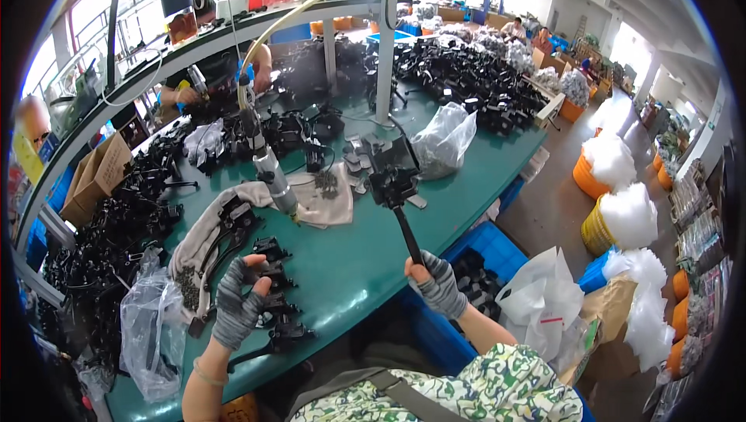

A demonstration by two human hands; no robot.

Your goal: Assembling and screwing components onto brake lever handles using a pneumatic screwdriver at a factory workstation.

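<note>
My right hand [440,288], in a grey knitted fingerless glove, grips the lower end of a black stick-like handle with a boxy head [394,177], held upright over the table's near edge. My left hand [237,301], gloved the same way, is over the table with thumb and forefinger apart. Just right of its fingers lies a column of small black parts [273,274]; whether the fingertips touch one I cannot tell. Ahead of me a silver power screwdriver [273,177] hangs above a pale cloth [330,206], on which small dark screws lie heaped.
Black parts [466,72] pile across the green table [350,266]. Clear plastic bags [444,142] stand on it. At right, a blue crate [497,247] holds black parts beside a white bag [540,298]. A metal post [386,49] rises mid-table. Across it, another person's hands [186,95] work.
</note>
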